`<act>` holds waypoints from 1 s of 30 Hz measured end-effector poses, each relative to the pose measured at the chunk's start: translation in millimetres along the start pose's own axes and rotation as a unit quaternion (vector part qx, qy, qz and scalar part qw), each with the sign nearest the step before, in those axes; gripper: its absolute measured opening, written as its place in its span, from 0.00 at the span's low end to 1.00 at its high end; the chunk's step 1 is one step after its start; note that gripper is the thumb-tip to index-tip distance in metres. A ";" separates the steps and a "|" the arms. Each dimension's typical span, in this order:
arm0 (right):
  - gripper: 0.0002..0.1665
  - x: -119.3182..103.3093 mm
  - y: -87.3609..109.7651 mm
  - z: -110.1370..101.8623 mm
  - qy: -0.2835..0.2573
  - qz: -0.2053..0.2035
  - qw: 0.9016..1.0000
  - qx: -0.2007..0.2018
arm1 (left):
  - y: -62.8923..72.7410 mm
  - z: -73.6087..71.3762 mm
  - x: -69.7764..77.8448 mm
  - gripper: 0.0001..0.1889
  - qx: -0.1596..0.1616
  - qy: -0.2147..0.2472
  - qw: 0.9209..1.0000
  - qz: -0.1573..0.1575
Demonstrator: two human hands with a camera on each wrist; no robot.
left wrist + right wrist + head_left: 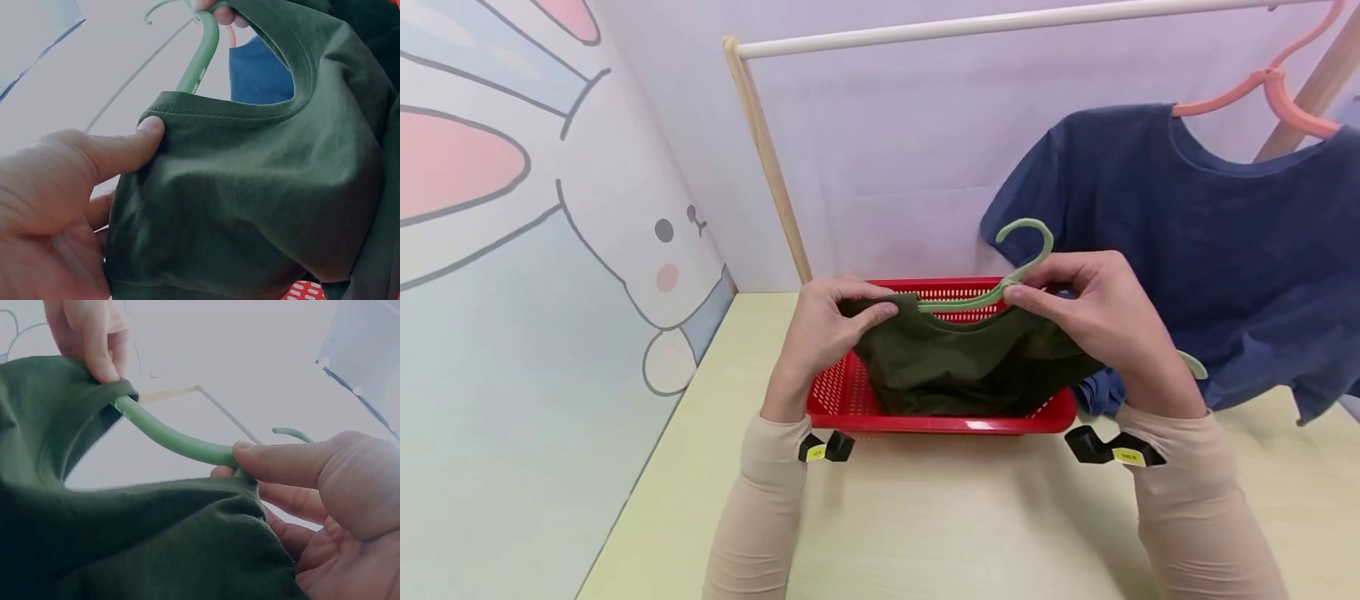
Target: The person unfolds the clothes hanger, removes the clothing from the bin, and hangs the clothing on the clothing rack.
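A dark green shirt (970,362) is held up over the red basket (940,425), its neckline facing up. My left hand (827,329) pinches the shirt's shoulder beside the collar, thumb on the near side of the cloth. One arm of a light green hanger (966,305) passes into the shirt under that shoulder; its tip is hidden by cloth. My right hand (1101,312) pinches the hanger just below its hook, between thumb and fingers. In the right wrist view, the shirt's collar (187,490) lies close under those fingers.
A navy shirt (1120,192) hangs on a coral hanger (1300,112) at the right. The rack's white rail (962,29) runs overhead, with a wooden post (767,158) at left. A light green end piece (1192,365) shows behind my right wrist.
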State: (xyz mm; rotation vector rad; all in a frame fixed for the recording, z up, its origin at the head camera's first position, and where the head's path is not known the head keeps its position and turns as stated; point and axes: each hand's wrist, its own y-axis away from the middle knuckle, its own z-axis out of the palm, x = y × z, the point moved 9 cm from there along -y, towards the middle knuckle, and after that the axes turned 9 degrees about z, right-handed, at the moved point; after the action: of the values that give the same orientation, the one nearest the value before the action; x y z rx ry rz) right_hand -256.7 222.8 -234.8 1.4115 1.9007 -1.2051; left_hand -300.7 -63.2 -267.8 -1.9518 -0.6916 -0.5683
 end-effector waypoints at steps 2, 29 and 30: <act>0.03 -2.1 0.3 4.8 0.003 -0.001 1.000 -0.003 | -0.6 2.5 1.5 0.09 -0.005 0.007 1.000 0.004; 0.25 -10.0 7.4 9.0 0.111 0.003 0.993 -0.047 | 3.5 -20.6 0.7 0.06 0.039 -0.044 0.998 -0.002; 0.24 -8.3 8.0 5.4 0.119 0.008 0.992 -0.049 | 4.3 -25.2 -0.4 0.06 0.045 -0.044 0.998 -0.005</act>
State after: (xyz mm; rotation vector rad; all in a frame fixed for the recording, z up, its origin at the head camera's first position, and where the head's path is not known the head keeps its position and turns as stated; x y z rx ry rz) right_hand -247.1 214.7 -233.8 1.5725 2.0722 -0.9575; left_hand -300.6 -87.4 -259.7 -1.8994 -0.7698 -0.4520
